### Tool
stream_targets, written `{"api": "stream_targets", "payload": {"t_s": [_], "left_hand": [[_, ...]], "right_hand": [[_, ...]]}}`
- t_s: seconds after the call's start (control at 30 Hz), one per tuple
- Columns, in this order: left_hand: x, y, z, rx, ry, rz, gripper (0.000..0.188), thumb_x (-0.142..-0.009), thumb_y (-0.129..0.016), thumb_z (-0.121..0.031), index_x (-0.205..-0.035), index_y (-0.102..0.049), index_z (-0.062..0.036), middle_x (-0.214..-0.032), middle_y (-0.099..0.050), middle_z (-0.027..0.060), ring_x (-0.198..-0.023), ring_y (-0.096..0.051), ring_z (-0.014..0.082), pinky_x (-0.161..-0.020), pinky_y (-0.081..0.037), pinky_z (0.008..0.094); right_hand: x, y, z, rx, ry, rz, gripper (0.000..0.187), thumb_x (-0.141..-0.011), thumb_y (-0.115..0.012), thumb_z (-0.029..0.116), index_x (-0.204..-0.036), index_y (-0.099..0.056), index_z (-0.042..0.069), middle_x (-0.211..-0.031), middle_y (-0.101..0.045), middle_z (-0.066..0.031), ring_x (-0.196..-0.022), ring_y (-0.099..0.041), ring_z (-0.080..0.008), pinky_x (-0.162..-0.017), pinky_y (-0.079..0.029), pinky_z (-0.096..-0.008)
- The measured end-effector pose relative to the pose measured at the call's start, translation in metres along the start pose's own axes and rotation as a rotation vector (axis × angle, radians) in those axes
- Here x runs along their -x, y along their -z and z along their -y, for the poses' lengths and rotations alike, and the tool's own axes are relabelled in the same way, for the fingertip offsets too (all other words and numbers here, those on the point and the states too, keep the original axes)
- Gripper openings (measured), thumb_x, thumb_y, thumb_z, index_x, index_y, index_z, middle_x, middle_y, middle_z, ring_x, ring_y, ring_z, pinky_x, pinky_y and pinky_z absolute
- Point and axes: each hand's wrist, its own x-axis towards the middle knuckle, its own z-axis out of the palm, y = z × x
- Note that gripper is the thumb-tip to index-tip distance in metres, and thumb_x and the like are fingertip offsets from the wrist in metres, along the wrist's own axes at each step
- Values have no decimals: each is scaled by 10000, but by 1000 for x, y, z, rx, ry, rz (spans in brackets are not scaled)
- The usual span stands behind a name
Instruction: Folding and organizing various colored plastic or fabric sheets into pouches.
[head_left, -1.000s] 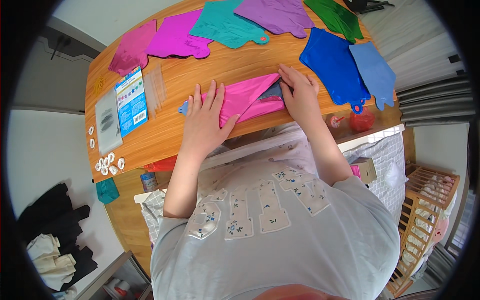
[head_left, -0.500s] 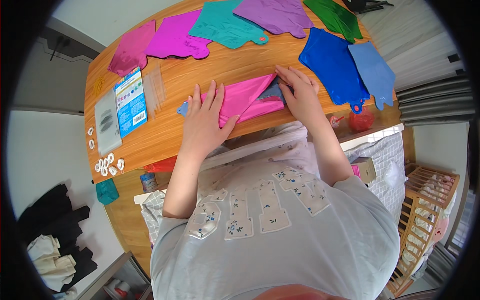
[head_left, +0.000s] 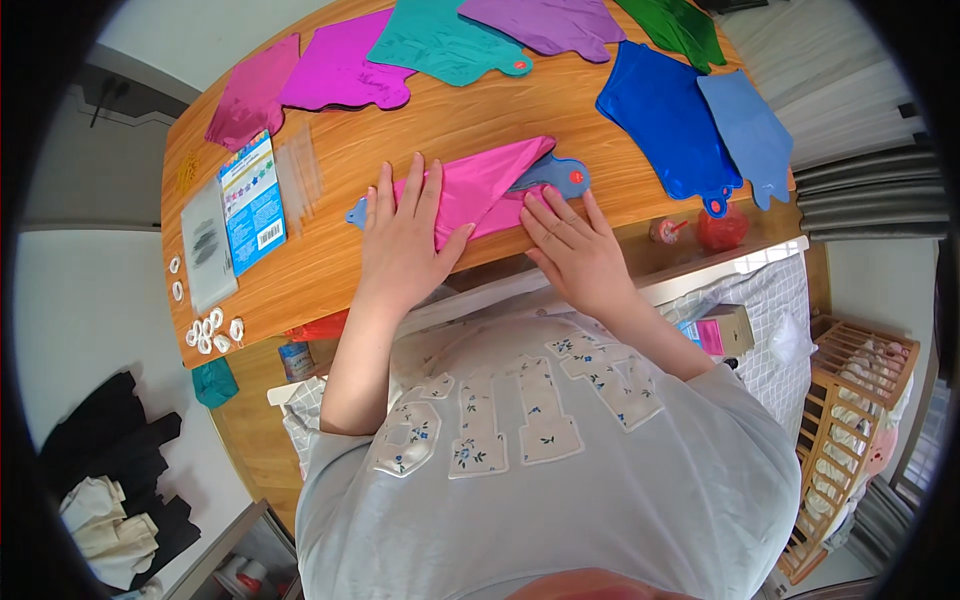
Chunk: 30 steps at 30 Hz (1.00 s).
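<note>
My left grip (head_left: 400,238) and right grip (head_left: 577,250) lie open on pink foil (head_left: 490,185). Right of the wooden bench (head_left: 400,125) hang grey curtains (head_left: 868,200).

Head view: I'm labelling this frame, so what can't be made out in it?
In the head view:
- Pink sheet: partly covered by the left hand and the right hand.
- Blue-grey piece: its middle is hidden by the pink sheet.
- Teal sheet: its far end is cut off by the upper edge.
- Blue-and-white card: fine print too small.
</note>
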Motion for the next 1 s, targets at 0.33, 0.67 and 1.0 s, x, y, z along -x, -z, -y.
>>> {"api": "stream_targets", "payload": {"t_s": [0.33,0.67,1.0], "left_hand": [[0,3,1,-14,10,23,763,-940,-569,-459,-1553,-291,-99,-1616,-250,161,-1479,-170,470,-1196,-161,564],[0,0,0,24,12,20,762,-929,-586,-446,-1548,-304,-103,-1618,-249,157,-1478,-168,472,-1197,-158,566],[-1,4,0,29,24,35,793,-913,-604,-492,-1553,-306,-130,-1616,-256,157,-1472,-169,488,-1196,-162,568]], "right_hand": [[10,14,-8,32,-167,-103,373,-926,-607,117,-1298,-627,99,-1382,-588,-89,-1349,-482,-315,-1160,-261,-532],[-80,-26,13,-32,-36,-177,454,-942,-603,170,-1342,-531,-33,-1391,-540,-215,-1335,-477,-373,-1095,-399,-456],[-76,-43,9,154,-289,-103,737,-954,-550,488,-1426,-438,-67,-1522,-382,-254,-1415,-369,-393,-1166,-245,-532]]}}
